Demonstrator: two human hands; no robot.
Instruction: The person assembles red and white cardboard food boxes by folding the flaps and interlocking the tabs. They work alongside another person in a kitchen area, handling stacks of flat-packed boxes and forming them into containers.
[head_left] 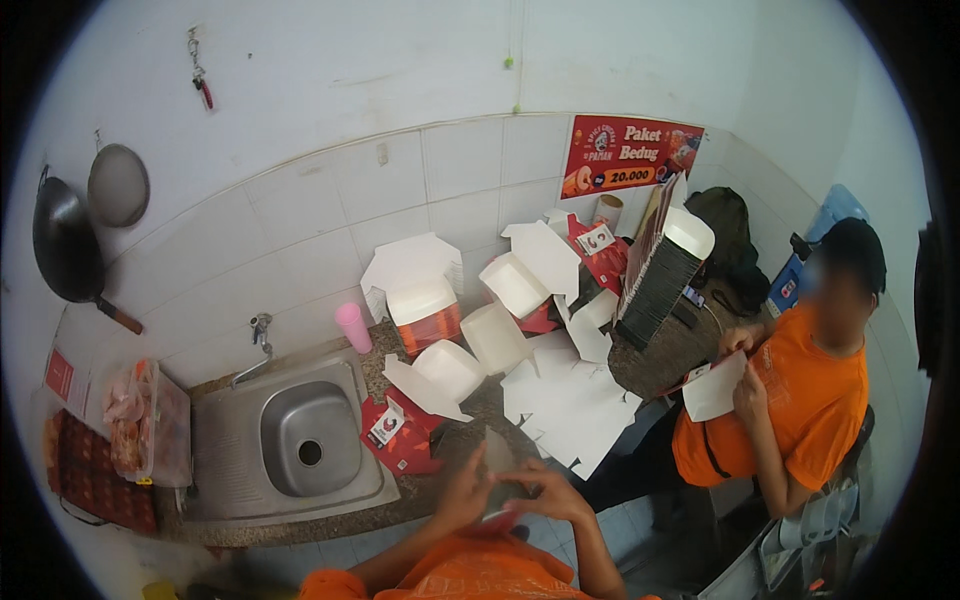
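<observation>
So, what's seen here:
- a flat carton blank point(497, 462) is gripped between both hands, left hand point(462, 492) and right hand point(548, 492) closed on it, right above the counter edge point(400, 505);
- roughly five folded boxes point(449, 368) are piled behind it;
- one steel sink point(300, 440); one pink cup point(353, 328);
- one co-worker point(815, 400) is seated right, holding another blank point(713, 388).

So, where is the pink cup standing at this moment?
In the head view, the pink cup stands upright on the counter at the tiled wall, left of centre, just right of the tap behind the steel sink, and left of the folded boxes.
</observation>
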